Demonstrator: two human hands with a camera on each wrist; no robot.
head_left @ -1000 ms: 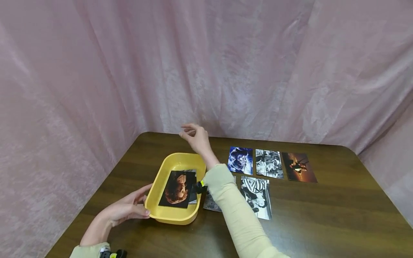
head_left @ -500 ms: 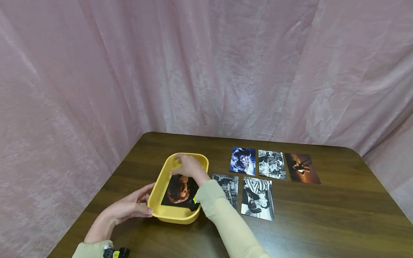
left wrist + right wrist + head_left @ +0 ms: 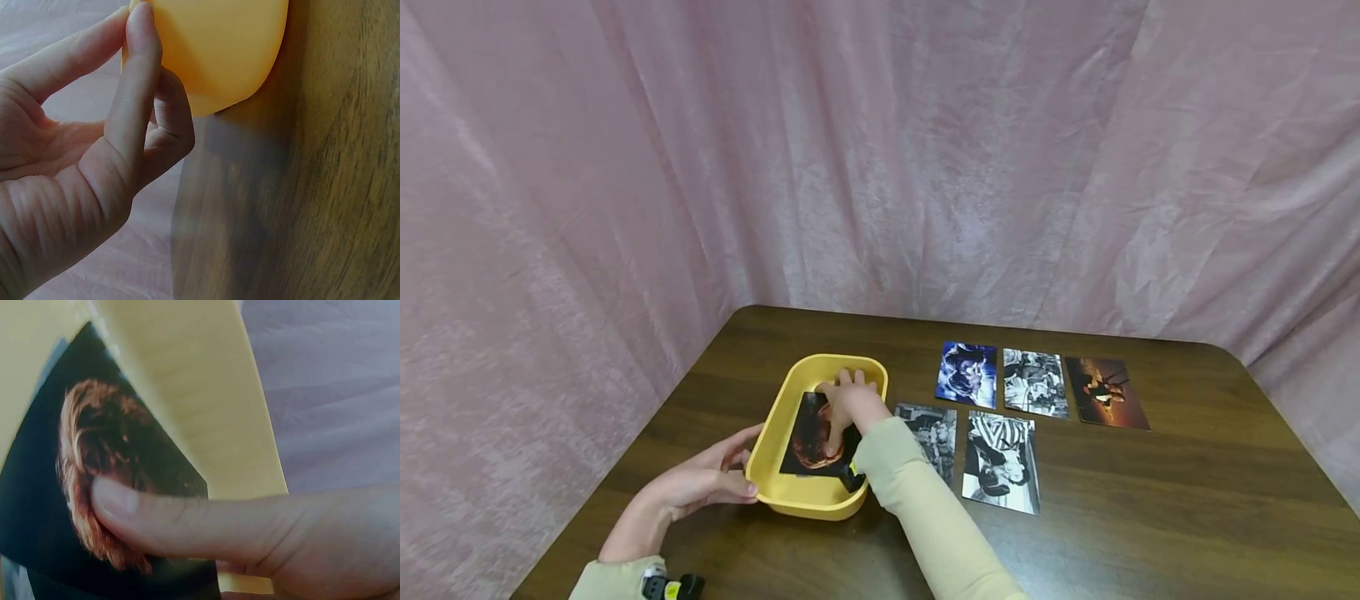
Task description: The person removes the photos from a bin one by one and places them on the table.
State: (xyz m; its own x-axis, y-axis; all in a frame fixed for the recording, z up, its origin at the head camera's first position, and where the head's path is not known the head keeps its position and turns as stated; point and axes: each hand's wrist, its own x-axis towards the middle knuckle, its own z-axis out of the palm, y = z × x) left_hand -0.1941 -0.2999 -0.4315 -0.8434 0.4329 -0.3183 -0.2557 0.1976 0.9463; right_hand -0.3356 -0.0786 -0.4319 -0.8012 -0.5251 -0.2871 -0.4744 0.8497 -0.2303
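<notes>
In the head view, my left hand [image 3: 707,482] pinches the near left rim of a yellow plastic tub [image 3: 765,446], and the left wrist view shows thumb and fingertips meeting at the rim [image 3: 134,5]. Inside the tub lies a dark photo print [image 3: 805,446] of a head with reddish hair, with the edge of another print showing beneath it in the right wrist view. My right hand [image 3: 852,404] reaches into the tub with its fingers spread. Its thumb [image 3: 119,500] rests flat on the top print [image 3: 37,506]; the other fingers are mostly hidden in the right wrist view.
Right of the tub, several photo prints lie flat on the brown wooden table [image 3: 1150,500]: a blue one [image 3: 967,375], black-and-white ones [image 3: 1000,462] and an orange-brown one [image 3: 1107,392]. A pink curtain [image 3: 925,167] hangs behind the table.
My right hand has come down from above the tub's far end onto the top print inside. That print has shifted slightly toward the far end. My left hand keeps its place at the rim.
</notes>
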